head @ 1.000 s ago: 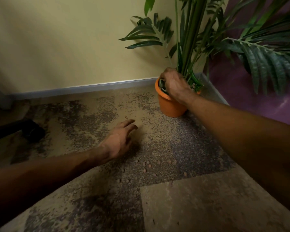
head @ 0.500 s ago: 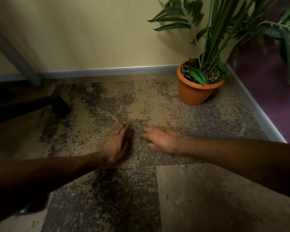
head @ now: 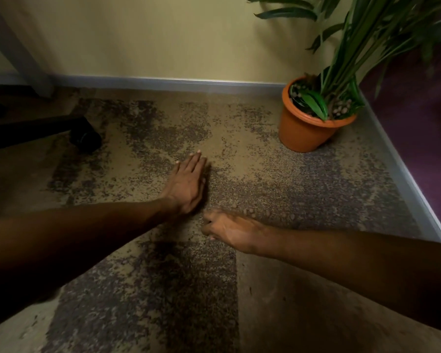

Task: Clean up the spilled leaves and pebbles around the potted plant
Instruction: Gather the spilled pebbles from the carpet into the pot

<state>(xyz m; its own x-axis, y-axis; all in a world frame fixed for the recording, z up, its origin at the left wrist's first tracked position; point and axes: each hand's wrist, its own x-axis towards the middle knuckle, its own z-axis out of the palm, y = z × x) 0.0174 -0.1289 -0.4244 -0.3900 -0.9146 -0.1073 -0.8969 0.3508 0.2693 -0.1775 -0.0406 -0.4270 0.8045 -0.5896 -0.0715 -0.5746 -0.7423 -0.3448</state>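
Note:
An orange pot [head: 303, 133] with a tall green plant [head: 354, 47] stands in the corner at the back right; small pebbles and a loose leaf lie on its soil. A few round pebbles [head: 251, 212] lie on the mottled carpet [head: 303, 194]. My left hand [head: 189, 182] rests flat on the carpet with straight fingers, left of the pebbles. My right hand [head: 229, 230] is blurred, low over the carpet just in front of the pebbles, its fingers bent down toward the left. What is under those fingers is hidden.
A black chair leg with a caster [head: 84, 137] reaches in from the left. A grey table leg [head: 18, 47] stands at the back left. A grey skirting board [head: 163, 81] runs along the yellow wall, and another skirting [head: 405, 179] along the purple wall on the right.
My right hand left the pot, came down to the carpet and has drawn back toward me with its fingers bending. My left hand has stayed flat on the carpet. The view has shifted left.

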